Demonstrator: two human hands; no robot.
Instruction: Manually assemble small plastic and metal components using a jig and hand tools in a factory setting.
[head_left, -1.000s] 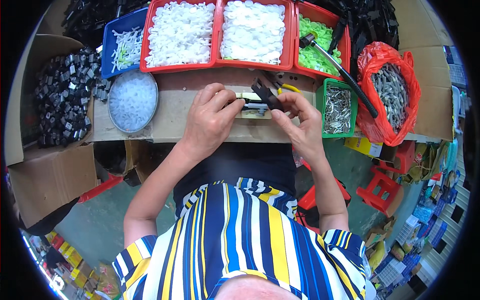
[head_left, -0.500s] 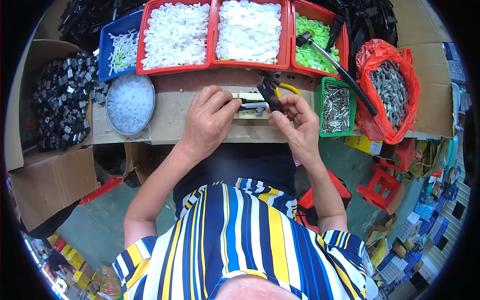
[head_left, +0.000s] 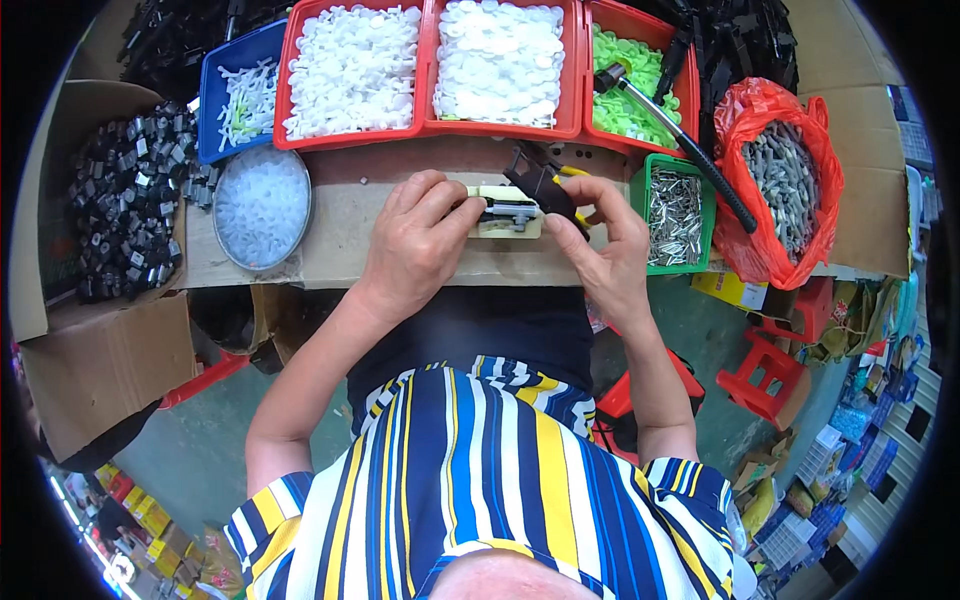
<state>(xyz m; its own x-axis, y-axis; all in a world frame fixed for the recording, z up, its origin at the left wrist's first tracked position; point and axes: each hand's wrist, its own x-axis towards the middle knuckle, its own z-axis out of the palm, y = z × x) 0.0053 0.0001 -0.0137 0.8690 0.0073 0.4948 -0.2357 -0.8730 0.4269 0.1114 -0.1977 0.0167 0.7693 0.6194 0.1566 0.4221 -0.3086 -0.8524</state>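
My left hand (head_left: 418, 238) is closed, fingertips pinching the left end of a small grey-and-black plastic part (head_left: 508, 211). That part lies on a pale yellow block (head_left: 492, 230) on the cardboard worktop. Just right of it, my right hand (head_left: 612, 248) pinches a flat black plastic piece (head_left: 545, 188) between thumb and fingers. The piece slants over the block's right end; whether it touches the grey-and-black part I cannot tell. Partly hidden behind it are yellow-handled pliers (head_left: 573, 171).
Red bins of white pieces (head_left: 350, 70) and green pieces (head_left: 625, 60) line the back, with a hammer (head_left: 690, 150) across the right one. A round bowl (head_left: 262, 208) stands left. A green tray of metal pins (head_left: 674, 215) and a red bag (head_left: 790, 180) stand right.
My right hand has shifted slightly right, and the black piece in it has tilted more to a slant. My left hand stays nearly still on the grey-and-black part.
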